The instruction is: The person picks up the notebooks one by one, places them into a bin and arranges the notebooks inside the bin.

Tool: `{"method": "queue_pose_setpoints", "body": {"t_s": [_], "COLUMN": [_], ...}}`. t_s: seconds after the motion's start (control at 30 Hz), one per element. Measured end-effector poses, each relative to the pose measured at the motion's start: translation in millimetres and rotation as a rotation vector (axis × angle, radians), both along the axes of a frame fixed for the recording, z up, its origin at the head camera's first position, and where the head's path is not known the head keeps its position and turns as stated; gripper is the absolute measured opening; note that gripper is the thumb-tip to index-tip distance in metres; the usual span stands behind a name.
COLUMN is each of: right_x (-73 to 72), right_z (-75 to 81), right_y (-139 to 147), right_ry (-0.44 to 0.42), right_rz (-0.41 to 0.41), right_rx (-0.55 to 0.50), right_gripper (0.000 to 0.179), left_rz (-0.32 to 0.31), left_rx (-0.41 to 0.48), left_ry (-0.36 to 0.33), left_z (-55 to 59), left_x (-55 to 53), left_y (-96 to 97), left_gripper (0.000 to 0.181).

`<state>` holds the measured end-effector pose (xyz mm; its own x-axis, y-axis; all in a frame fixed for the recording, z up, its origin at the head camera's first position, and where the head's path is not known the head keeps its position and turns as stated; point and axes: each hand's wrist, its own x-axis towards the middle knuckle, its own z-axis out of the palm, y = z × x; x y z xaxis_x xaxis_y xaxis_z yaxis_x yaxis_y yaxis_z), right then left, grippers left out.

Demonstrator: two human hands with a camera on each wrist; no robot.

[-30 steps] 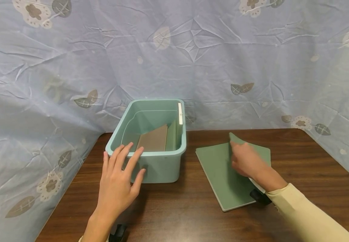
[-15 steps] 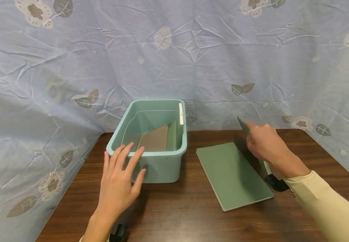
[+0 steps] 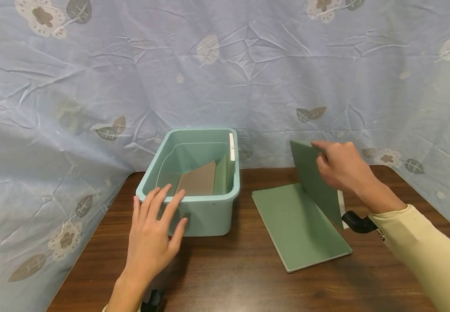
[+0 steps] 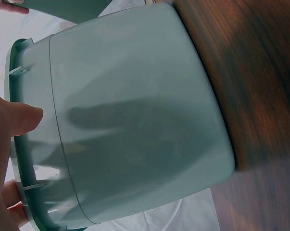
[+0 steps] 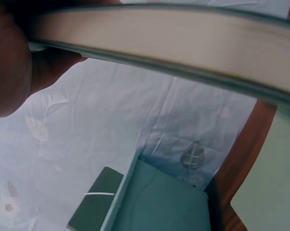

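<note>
My right hand point(image 3: 344, 167) grips a green hardcover book point(image 3: 314, 177) by its upper edge, holding it upright and tilted. In the right wrist view its thick block of pale pages point(image 5: 178, 38) faces the camera. Just left of it, a second green book point(image 3: 299, 227) lies flat on the table, partly overlapped by the held one. My left hand point(image 3: 148, 234) has its fingers spread over the front rim of a teal plastic bin point(image 3: 205, 219); in the left wrist view the thumb point(image 4: 27, 118) is near that rim. Inside the bin lean a brown book point(image 3: 197, 181) and a green book point(image 3: 221, 175).
A white strip point(image 3: 232, 147) shows along the bin's right inner side. The dark wooden table point(image 3: 240, 277) ends at the back against a pale blue floral curtain point(image 3: 268, 86), which also hangs at both sides.
My right hand has lifted the green book off the lying one, first to the right and up, then turned it so its cover faces left. The left hand and bin have stayed put.
</note>
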<state>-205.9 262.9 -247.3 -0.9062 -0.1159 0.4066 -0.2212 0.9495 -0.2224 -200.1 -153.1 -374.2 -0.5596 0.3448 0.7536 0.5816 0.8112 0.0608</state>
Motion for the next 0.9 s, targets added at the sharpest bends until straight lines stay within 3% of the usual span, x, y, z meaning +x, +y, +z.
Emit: {"method": "queue_pose_setpoints", "body": {"t_s": [0.6,0.9], "right_x": [1.0,-4.0], "right_z": [29.8,43.1], "right_y": [-18,-26], "right_ry": [0.268,0.455], "right_rz": [0.069,0.170], "right_rx": [-0.043,-0.029], "right_gripper": [0.042,0.040], "left_rz": [0.005,0.003], "left_rx": [0.000,0.004], "left_ry": [-0.012,-0.007], "left_z": [-1.2,-1.9], "left_x": [0.3,-0.5], "left_y": [0.6,-0.3], "left_gripper": [0.061,0.061]}}
